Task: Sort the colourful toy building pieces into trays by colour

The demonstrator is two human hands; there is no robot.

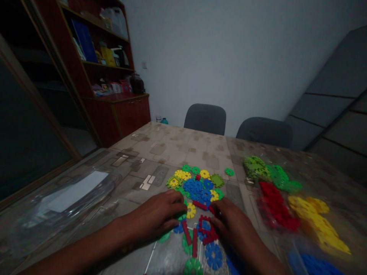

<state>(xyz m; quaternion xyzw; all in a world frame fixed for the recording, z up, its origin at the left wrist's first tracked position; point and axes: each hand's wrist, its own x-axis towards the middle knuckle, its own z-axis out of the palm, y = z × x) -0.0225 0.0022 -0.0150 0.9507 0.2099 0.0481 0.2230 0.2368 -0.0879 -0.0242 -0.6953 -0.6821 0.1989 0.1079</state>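
Interlocking plastic pieces lie in a cluster on the table before me, some joined. My left hand (169, 208) rests at the cluster's left side, fingers bent but apart, by a yellow notched disc (190, 210) and green discs partly under the fingers. On the right, my right hand (233, 221) has its fingertips closed at a small red piece (211, 209), partly hidden by them. A red strip (200, 205) lies just left of it. Blue notched discs (195, 188) fill the cluster's middle. Nearer me are a red square frame (205, 218), red strips (195, 242) and a blue disc (213, 256).
Clear plastic bags at right hold green pieces (256, 168), red pieces (278, 206), yellow pieces (318, 221) and blue pieces (312, 265). A plastic bag with a white sheet (77, 191) lies left. Two grey chairs (205, 118) stand behind the patterned table (163, 147).
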